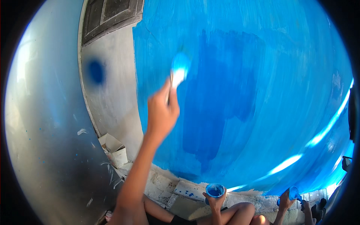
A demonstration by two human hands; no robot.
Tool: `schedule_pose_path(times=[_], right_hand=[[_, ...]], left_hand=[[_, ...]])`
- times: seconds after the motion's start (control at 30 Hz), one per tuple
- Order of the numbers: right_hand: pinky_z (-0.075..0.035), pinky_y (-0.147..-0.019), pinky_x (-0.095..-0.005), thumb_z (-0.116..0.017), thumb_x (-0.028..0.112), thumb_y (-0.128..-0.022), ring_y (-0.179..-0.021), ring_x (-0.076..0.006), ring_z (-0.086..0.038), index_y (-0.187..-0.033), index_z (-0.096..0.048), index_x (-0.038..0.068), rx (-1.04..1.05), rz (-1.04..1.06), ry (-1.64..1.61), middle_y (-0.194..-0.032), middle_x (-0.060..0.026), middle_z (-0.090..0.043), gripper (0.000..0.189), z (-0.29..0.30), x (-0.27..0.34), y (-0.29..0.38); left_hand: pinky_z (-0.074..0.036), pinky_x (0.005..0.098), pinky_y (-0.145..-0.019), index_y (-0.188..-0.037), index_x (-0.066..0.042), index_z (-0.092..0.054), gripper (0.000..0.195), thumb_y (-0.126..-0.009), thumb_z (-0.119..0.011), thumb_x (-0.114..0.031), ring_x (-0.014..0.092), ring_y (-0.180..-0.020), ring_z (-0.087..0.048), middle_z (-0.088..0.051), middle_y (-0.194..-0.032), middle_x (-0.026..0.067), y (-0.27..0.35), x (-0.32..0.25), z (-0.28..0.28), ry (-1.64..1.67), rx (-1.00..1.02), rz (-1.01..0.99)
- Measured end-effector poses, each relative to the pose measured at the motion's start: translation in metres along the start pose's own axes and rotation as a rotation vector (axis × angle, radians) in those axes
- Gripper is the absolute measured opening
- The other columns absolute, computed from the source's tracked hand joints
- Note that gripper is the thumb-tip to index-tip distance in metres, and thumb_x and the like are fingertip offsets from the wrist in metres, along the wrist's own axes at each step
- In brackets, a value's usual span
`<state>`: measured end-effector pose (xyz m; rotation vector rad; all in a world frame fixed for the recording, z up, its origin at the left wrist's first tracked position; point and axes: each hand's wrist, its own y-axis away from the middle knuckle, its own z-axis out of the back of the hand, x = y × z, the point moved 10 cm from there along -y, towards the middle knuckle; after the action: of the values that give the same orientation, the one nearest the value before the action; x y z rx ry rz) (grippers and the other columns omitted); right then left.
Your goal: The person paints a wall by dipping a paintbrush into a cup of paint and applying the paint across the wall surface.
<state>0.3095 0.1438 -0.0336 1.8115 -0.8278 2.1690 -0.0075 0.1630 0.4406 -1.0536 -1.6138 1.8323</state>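
My left hand, raised in the middle of the view, grips a paintbrush by its handle. The brush is blurred, with blue on its bristles, in front of the light blue part of a wall. Whether the bristles touch the wall I cannot tell. Darker, wet-looking blue paint covers a patch to the right of the brush. Low in the view, my right hand holds a small round cup of blue paint near the foot of the wall.
At lower right, another person's hands hold a blue paint cup and a blue brush. A white carton stands by the corner at left. A dark wooden door or shutter is at upper left. Paint-spotted blocks edge the wall's foot.
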Motion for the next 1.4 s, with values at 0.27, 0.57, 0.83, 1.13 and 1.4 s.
schedule_pose_path(times=[0.27,0.57,0.83,1.13,1.4], right_hand=[[-0.050,-0.090,-0.0383,-0.101,0.015,-0.046,-0.100,-0.0235,-0.061,-0.119,-0.047,0.005,-0.050,-0.037,-0.100,-0.109,-0.0104,-0.060,0.091,0.000,-0.005,-0.001],[-0.048,-0.097,-0.0391,-0.102,0.016,-0.046,-0.109,-0.0259,-0.059,-0.133,-0.040,-0.002,0.025,-0.092,-0.041,-0.118,-0.0139,-0.059,0.108,-0.006,-0.003,0.001],[-0.051,-0.088,-0.0405,-0.100,0.013,-0.047,-0.099,-0.0283,-0.064,-0.117,-0.049,0.004,-0.062,-0.010,-0.063,-0.108,-0.0138,-0.064,0.088,0.006,0.014,0.005],[-0.049,-0.094,-0.0412,-0.102,0.019,-0.044,-0.106,-0.0279,-0.060,-0.127,-0.044,0.002,-0.041,-0.051,-0.033,-0.114,-0.0138,-0.060,0.103,0.003,0.001,0.001],[-0.049,-0.094,-0.0400,-0.102,0.017,-0.045,-0.106,-0.0265,-0.060,-0.128,-0.043,0.001,-0.027,-0.101,-0.047,-0.114,-0.0134,-0.060,0.103,0.003,0.002,0.000]], left_hand=[[-0.046,0.0456,-0.062,-0.122,0.007,-0.063,0.031,-0.097,-0.055,-0.010,0.045,-0.068,-0.063,-0.062,-0.072,0.0286,-0.076,-0.011,-0.043,-0.263,0.321,0.014],[-0.051,0.0534,-0.064,-0.103,0.013,-0.059,0.019,-0.095,-0.054,-0.003,0.049,-0.073,-0.065,-0.063,-0.074,0.0333,0.070,0.023,-0.041,-0.358,0.679,0.223],[-0.050,0.0471,-0.071,-0.097,0.003,-0.071,0.019,-0.090,-0.059,-0.011,0.041,-0.080,-0.067,-0.066,-0.081,0.0278,-0.005,0.021,-0.033,-0.455,1.019,0.222],[-0.039,0.0347,-0.041,-0.092,0.000,-0.077,0.026,-0.076,-0.061,-0.013,0.015,-0.045,-0.051,-0.056,-0.055,0.0072,-0.181,-0.032,-0.076,-0.800,0.880,0.094],[-0.052,0.0426,-0.062,-0.104,0.004,-0.074,0.029,-0.089,-0.062,-0.017,0.032,-0.066,-0.069,-0.069,-0.072,0.0199,-0.211,-0.078,-0.039,-0.666,0.374,-0.154]])
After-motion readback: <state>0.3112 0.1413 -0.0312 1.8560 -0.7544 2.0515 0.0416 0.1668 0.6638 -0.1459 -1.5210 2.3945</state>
